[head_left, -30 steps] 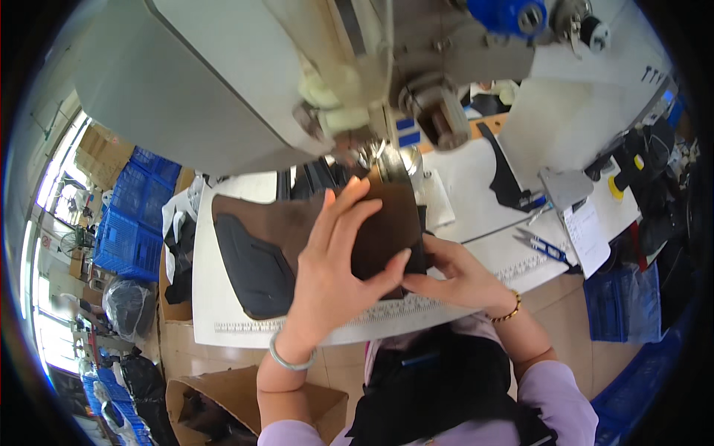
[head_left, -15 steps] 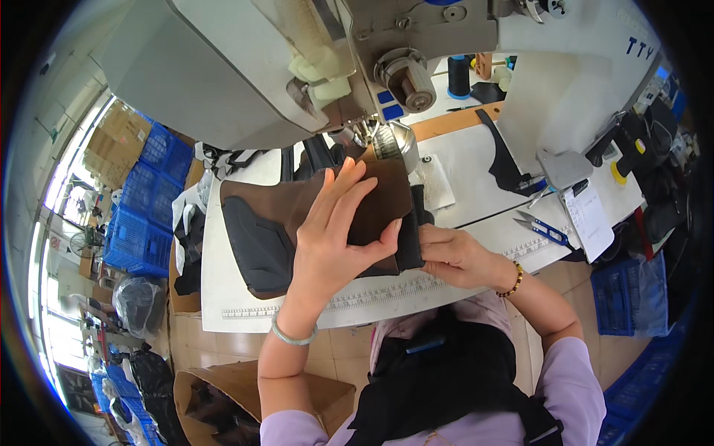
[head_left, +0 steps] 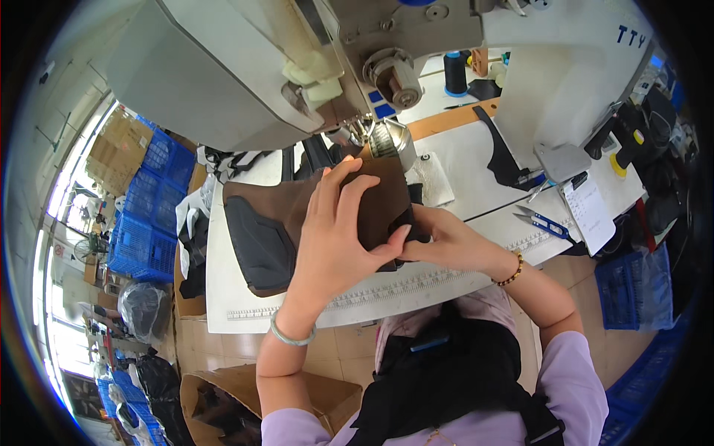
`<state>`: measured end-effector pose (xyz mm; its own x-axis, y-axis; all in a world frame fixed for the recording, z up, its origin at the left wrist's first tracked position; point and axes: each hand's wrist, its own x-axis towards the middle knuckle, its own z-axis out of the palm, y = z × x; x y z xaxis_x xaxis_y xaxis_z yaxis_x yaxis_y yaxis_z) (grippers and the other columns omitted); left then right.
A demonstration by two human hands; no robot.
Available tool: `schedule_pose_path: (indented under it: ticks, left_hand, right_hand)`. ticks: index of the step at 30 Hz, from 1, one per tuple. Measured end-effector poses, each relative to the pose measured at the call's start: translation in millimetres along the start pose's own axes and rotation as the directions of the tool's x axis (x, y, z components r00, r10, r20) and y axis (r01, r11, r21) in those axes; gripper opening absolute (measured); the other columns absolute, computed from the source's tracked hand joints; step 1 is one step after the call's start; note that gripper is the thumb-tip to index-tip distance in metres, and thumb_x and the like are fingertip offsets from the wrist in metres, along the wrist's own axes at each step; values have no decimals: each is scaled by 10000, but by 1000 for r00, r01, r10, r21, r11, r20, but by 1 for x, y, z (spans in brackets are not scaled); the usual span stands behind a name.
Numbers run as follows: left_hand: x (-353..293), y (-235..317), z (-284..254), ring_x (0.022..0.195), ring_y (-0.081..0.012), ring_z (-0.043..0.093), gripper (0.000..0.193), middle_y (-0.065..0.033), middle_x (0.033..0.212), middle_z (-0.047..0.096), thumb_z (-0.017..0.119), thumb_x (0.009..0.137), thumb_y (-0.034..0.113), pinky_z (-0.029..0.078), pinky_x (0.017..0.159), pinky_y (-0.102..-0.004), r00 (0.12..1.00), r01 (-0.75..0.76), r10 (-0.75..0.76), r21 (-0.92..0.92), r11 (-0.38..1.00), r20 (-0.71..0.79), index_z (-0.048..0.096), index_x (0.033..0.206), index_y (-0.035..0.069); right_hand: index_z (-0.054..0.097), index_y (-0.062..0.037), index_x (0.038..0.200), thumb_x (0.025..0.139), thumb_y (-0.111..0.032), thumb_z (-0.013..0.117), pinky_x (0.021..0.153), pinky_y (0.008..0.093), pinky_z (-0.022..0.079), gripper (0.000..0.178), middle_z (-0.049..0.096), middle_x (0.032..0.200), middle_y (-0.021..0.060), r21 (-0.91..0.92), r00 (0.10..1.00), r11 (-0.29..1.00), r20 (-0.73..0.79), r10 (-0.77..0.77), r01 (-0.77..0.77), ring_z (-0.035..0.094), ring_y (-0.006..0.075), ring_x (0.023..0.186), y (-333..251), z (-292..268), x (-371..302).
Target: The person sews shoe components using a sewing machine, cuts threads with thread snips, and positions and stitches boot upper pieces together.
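Observation:
My left hand [head_left: 336, 232] lies flat with spread fingers on a brown and dark grey fabric piece [head_left: 264, 223] on the white sewing table [head_left: 223, 297]. My right hand [head_left: 445, 239] pinches the piece's right edge, where a black part shows. The fabric's far edge lies under the needle area [head_left: 372, 137] of a large grey-white sewing machine [head_left: 245, 67].
Blue-handled snips [head_left: 547, 221] and a clipboard with paper [head_left: 591, 212] lie at the table's right. A black spool [head_left: 455, 74] stands behind the machine. Blue crates [head_left: 145, 215] stack at the left, a cardboard box [head_left: 223, 394] below, and a blue basket [head_left: 632, 290] at the right.
The view has tilted so the machine sits higher and farther. Both hands stay on the fabric, which has shifted slightly toward me and to the left.

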<state>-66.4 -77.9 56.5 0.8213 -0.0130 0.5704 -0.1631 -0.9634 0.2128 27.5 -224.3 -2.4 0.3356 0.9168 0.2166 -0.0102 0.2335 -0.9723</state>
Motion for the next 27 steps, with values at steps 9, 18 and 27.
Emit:
schedule_pose_path:
  ticks: [9, 18, 27]
  left_hand:
    - [3, 5, 12, 1075, -352, 522, 545, -179, 1163, 518, 664, 597, 76, 439, 920, -415, 990, -54, 61, 58, 997, -124, 483, 1107, 11]
    - [8, -4, 8, 1025, -340, 577, 450, -189, 1047, 602, 669, 590, 94, 465, 920, -417, 970, -140, 150, 62, 988, -192, 563, 1005, -45]
    - [5, -4, 15, 1094, -340, 535, 512, -200, 1151, 549, 677, 607, 160, 435, 945, -442, 973, -139, 155, 106, 985, -172, 559, 1057, -54]
  right_hand:
    - [480, 21, 1168, 871, -73, 517, 702, 221, 461, 314, 615, 925, 37, 105, 931, 984, -352, -98, 144, 526, 44, 823, 10, 11, 27]
    - [536, 11, 1088, 866, -23, 522, 654, 217, 462, 224, 613, 848, 21, -56, 950, 986, -267, -165, 155, 523, 39, 750, 15, 5, 22]
    - [516, 37, 1095, 885, -28, 514, 696, 191, 437, 220, 596, 910, 4, 110, 951, 969, -242, -191, 222, 489, 28, 830, 18, 2, 22]
